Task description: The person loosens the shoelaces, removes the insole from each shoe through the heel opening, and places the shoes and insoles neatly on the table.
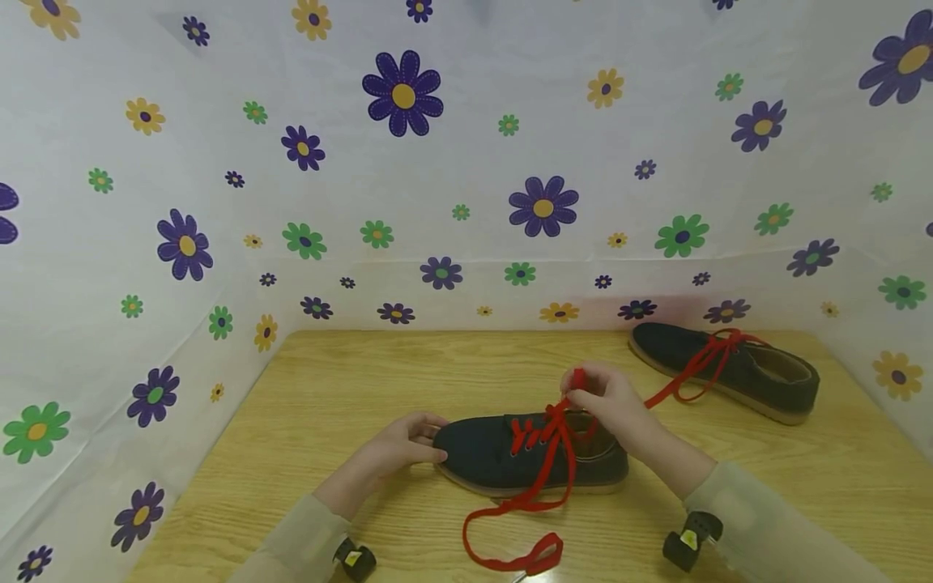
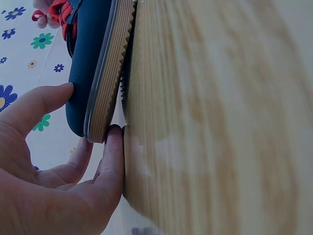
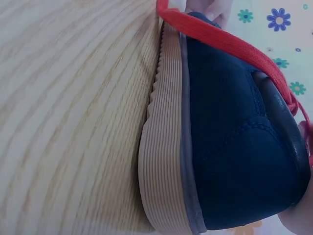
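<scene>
A dark navy shoe [image 1: 477, 449] with a pale ridged sole lies on the wooden table, toe to the left. My left hand [image 1: 394, 447] holds its toe; in the left wrist view the thumb [image 2: 58, 95] presses the upper and fingers reach under the sole edge [image 2: 100, 129]. Above the shoe opening, my right hand [image 1: 611, 406] pinches a red shoelace [image 1: 579, 377] between thumb and fingers. The lace is threaded through the eyelets and crossed over the tongue. Its other end [image 1: 503, 508] drapes down the near side and curls on the table.
A second navy shoe [image 1: 790, 387] with red laces stands at the back right, a lace running from it toward my right hand. The wooden table [image 1: 350, 372] meets a white flower-printed cloth [image 1: 466, 162] behind and at both sides.
</scene>
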Motion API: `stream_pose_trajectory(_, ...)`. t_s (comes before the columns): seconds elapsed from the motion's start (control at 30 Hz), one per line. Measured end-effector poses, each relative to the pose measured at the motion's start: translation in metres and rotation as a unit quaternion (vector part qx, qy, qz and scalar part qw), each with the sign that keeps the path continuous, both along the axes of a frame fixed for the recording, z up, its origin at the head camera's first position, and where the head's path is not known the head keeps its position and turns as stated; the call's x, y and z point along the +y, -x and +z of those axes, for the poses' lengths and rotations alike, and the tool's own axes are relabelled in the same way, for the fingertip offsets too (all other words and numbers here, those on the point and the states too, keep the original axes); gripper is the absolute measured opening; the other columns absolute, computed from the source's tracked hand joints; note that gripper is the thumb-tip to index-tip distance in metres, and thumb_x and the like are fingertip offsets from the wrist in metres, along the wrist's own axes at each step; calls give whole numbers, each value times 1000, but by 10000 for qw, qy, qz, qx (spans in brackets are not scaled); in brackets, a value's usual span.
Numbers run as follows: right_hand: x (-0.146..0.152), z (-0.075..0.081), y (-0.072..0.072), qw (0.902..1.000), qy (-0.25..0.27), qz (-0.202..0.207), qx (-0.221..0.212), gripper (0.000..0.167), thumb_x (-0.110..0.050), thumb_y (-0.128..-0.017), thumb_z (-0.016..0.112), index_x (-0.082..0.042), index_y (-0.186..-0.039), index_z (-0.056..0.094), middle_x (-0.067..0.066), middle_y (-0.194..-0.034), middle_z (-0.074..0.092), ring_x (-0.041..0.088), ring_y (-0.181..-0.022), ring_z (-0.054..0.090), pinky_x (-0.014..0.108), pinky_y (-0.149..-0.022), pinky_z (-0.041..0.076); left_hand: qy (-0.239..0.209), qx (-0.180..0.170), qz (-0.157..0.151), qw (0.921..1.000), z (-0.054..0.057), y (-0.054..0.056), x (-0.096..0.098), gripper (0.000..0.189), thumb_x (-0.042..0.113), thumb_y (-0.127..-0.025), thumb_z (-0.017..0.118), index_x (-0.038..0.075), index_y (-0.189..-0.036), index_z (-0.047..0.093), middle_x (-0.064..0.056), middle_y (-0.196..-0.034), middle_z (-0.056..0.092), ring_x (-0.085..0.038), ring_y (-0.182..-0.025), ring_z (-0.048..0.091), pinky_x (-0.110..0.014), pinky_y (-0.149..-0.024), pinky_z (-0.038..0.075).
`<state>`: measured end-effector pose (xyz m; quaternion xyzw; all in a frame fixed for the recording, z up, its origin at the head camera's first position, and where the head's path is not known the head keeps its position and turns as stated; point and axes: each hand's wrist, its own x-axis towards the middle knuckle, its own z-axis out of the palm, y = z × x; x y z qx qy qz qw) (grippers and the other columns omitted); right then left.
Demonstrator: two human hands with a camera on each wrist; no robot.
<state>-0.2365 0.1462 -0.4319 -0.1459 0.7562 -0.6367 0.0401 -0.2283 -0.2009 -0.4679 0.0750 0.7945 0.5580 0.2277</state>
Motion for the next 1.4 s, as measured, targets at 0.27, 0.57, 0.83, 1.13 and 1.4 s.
stream_pose_trajectory(0.27, -1, -3, -1, 9895, -979, 625, 859, 9, -2, -100, 67, 0, -98, 76, 15, -98, 75, 5, -83, 67, 24, -78, 56, 29, 3, 24, 10000, -1, 0, 0, 58, 4, -91, 77, -7, -143, 55, -23, -135, 61, -26, -117, 62, -39, -100, 52)
stream_pose_trajectory(0.57, -3, -1, -2, 9767, -1794, 539, 1049, 10, -11, -90, 85, -12, -91, 75, 2, -94, 73, 7, -80, 62, 23, -74, 52, 3, -27, 0, 10000, -2, 0, 0, 59, 5, -91, 76, -7, -144, 54, -24, -137, 61, -26, -118, 63, -39, -102, 52)
stream_pose_trajectory(0.83, -2, 1, 0, 9911, -1301, 104, 245, 13, -15, -97, 79, -3, -95, 74, 2, -90, 73, 13, -81, 63, 26, -74, 53, 16, -20, 9, 10000, -1, -1, 1, 58, 6, -92, 76, -7, -144, 54, -22, -135, 61, -24, -116, 63, -38, -100, 52)
stream_pose_trajectory(1.13, 5, 3, 3, 9975, 39, -84, -698, 9, -13, -106, 66, -4, -103, 67, -9, -94, 69, 9, -92, 66, 21, -87, 56, 61, -6, 6, 10000, -1, 1, 0, 58, 7, -92, 76, -6, -144, 54, -23, -136, 61, -25, -117, 63, -40, -101, 52)
stream_pose_trajectory(1.4, 5, 1, 1, 9992, 34, 354, -170, 20, -4, -104, 61, 12, -113, 67, -6, -95, 72, 7, -91, 67, 22, -85, 57, 74, -25, 29, 10000, -2, 1, 0, 58, 6, -92, 77, -6, -143, 54, -24, -136, 61, -26, -118, 63, -39, -101, 53)
